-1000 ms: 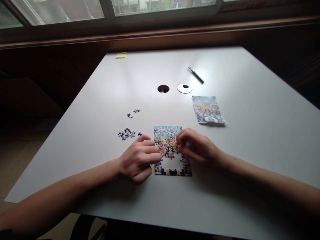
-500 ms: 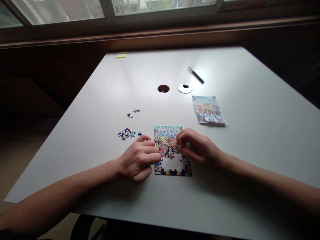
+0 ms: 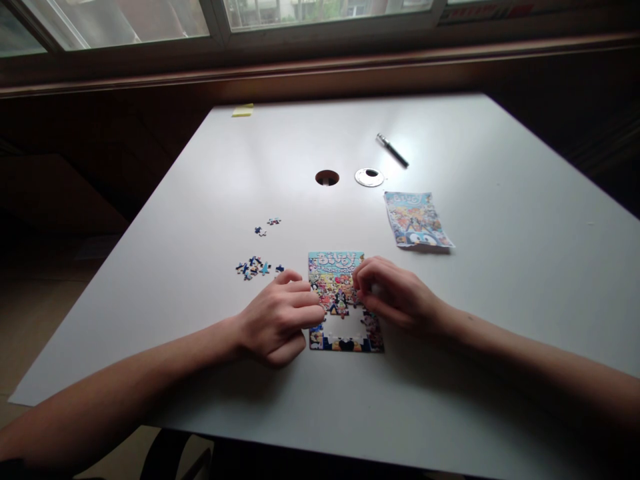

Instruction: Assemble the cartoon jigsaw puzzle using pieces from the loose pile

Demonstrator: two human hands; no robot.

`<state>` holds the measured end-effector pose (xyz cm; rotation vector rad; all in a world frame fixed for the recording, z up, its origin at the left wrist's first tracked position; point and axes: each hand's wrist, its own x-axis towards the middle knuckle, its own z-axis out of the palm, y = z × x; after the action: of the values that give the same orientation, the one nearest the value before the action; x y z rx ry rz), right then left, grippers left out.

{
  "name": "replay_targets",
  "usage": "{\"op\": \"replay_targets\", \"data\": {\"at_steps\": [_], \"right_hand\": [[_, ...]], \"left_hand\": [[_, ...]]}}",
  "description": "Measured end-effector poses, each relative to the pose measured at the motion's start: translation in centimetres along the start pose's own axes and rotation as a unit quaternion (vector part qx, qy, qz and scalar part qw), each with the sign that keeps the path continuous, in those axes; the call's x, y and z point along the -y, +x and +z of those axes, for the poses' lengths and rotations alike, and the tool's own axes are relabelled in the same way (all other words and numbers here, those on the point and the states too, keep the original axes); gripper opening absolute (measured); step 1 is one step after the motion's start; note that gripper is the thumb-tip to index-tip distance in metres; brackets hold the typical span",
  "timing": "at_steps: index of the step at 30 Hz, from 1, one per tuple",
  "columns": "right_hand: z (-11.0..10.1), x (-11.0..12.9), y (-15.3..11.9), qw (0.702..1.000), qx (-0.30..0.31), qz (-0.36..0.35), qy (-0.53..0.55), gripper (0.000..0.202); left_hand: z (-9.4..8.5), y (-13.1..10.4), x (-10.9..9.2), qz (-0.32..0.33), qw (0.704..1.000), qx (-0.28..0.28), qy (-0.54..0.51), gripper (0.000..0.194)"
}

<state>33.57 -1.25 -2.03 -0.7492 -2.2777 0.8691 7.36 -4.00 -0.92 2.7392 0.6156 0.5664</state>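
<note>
A partly assembled jigsaw puzzle [image 3: 331,285] lies flat near the front of the table, with a pale gap [image 3: 345,327] in its lower middle. My left hand [image 3: 281,319] is closed at its left side, the curled fingers reaching over the edge. At the right side, my right hand [image 3: 393,291] is closed too, thumb and fingertips against the upper right edge. Both hands' fingertips are partly hidden. Loose puzzle pieces [image 3: 253,267] are heaped left of the puzzle, and a few more pieces [image 3: 261,231] lie farther back.
A creased picture sheet [image 3: 419,221] with matching artwork lies right of the puzzle. Behind are a round cable hole [image 3: 327,178], its metal cover [image 3: 369,177] and a dark pen-like tube [image 3: 393,151]. A yellow sticker [image 3: 243,110] marks the white table's [image 3: 200,200] far left corner.
My left fingertips have shifted very slightly to the right over the puzzle's edge. My right hand, the puzzle and the loose pieces look the same.
</note>
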Motion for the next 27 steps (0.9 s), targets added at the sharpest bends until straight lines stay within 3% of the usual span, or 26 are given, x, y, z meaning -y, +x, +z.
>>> {"op": "replay_targets", "data": {"at_steps": [11, 21, 27], "right_hand": [[-0.03, -0.01, -0.14, 1.000, -0.005, 0.017, 0.009, 0.007], [-0.37, 0.45, 0.26, 1.000, -0.010, -0.021, 0.002, 0.009], [-0.88, 0.54, 0.03, 1.000, 0.014, -0.009, 0.018, 0.009]], "left_hand": [[0.01, -0.10, 0.10, 0.008, 1.000, 0.003, -0.006, 0.021], [0.10, -0.16, 0.11, 0.007, 1.000, -0.016, -0.023, 0.020], [-0.22, -0.34, 0.42, 0.011, 1.000, -0.006, -0.007, 0.017]]}}
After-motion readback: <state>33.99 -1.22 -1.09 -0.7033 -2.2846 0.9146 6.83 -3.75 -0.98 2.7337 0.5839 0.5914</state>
